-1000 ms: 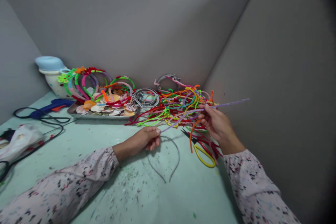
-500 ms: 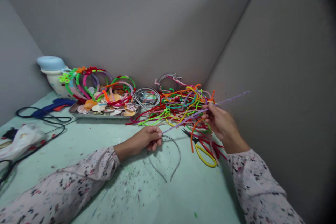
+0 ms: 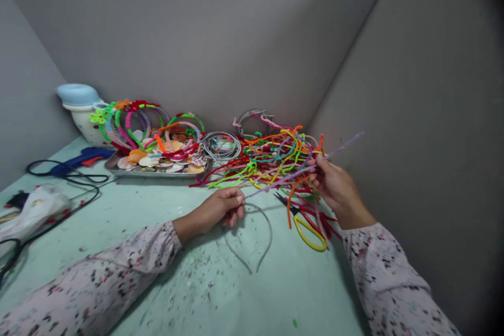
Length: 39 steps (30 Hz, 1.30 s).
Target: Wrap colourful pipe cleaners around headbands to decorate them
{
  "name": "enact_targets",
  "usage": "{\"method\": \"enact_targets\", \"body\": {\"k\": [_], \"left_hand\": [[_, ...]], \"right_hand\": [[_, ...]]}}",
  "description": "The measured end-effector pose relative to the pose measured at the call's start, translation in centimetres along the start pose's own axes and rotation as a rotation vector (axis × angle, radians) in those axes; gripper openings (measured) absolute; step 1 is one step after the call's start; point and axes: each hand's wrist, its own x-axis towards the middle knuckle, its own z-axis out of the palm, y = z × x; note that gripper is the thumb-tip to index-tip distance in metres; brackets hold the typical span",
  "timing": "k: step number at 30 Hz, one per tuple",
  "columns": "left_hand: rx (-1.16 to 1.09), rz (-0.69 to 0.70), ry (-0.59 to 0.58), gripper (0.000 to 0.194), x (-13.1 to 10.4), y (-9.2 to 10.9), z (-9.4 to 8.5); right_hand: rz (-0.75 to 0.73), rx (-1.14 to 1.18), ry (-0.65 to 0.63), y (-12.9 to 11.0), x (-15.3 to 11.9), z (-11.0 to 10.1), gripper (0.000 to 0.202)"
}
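A purple pipe cleaner (image 3: 279, 181) stretches between my two hands, one end at my left fingertips and the other end sticking out past my right hand. My left hand (image 3: 226, 206) pinches it together with the top of a thin grey metal headband (image 3: 269, 226), whose two tips point toward me near the table surface. My right hand (image 3: 328, 181) is closed on the pipe cleaner, in front of the pile's right side. Behind the hands lies a tangled pile of coloured pipe cleaners (image 3: 271, 149).
Scissors with yellow and red handles (image 3: 309, 231) lie below my right hand. A metal tray (image 3: 157, 173) holds shells and wrapped headbands. Bare headbands (image 3: 221, 146) lie beside it. At left are a blue-lidded container (image 3: 84, 115), blue glue gun (image 3: 79, 161), black cord (image 3: 88, 205) and plastic bag (image 3: 39, 209).
My right hand has shifted slightly to the right along with the pipe cleaner, whose free end now sits a little further left and higher. My left hand has barely moved.
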Motion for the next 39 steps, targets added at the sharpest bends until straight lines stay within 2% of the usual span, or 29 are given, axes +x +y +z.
{"method": "enact_targets", "body": {"k": [6,8,12,14,16,19,22,25,29,31,35,37,39], "left_hand": [[-0.005,0.024,-0.007,0.025,-0.1,0.0,0.4],[-0.017,0.038,0.039,0.025,0.0,0.0,0.4],[-0.054,0.054,0.136,0.022,0.2,0.1,0.3],[-0.056,0.049,0.146,0.021,0.2,0.1,0.2],[-0.035,0.046,0.128,0.022,0.2,-0.1,0.3],[0.003,0.053,0.084,0.026,0.2,-0.4,0.4],[0.048,0.071,0.060,0.029,0.2,-0.7,0.5],[0.213,0.116,0.104,0.032,0.2,-0.6,0.3],[0.633,0.257,0.322,0.029,0.2,0.0,-0.6],[0.836,0.232,0.361,0.027,0.1,0.4,-1.1],[1.100,0.037,0.276,0.030,-0.2,1.0,-1.8],[1.209,-0.001,0.235,0.029,-0.4,1.2,-1.7],[1.287,0.001,0.243,0.020,-0.6,1.2,-1.6]], "right_hand": [[0.031,0.074,0.049,1.1,1.0,-0.6,0.024],[0.051,0.074,0.001,1.4,0.7,-0.3,0.025],[0.180,-0.077,-0.285,2.9,-1.6,2.1,0.025],[0.182,-0.194,-0.437,4.2,-3.2,3.8,0.025],[0.162,-0.259,-0.515,5.6,-4.6,5.5,0.027],[0.113,-0.282,-0.513,7.4,-6.1,7.1,0.028],[0.049,-0.294,-0.461,8.3,-6.6,7.6,0.027],[0.019,-0.286,-0.433,8.6,-6.7,7.4,0.028],[-0.011,-0.283,-0.376,8.9,-6.6,7.0,0.028],[-0.028,-0.272,-0.348,9.2,-6.6,6.8,0.029],[-0.043,-0.233,-0.322,9.7,-6.2,6.5,0.030],[-0.046,-0.212,-0.317,10.0,-6.0,6.4,0.029],[-0.049,-0.199,-0.321,10.0,-5.9,6.4,0.028]]}}
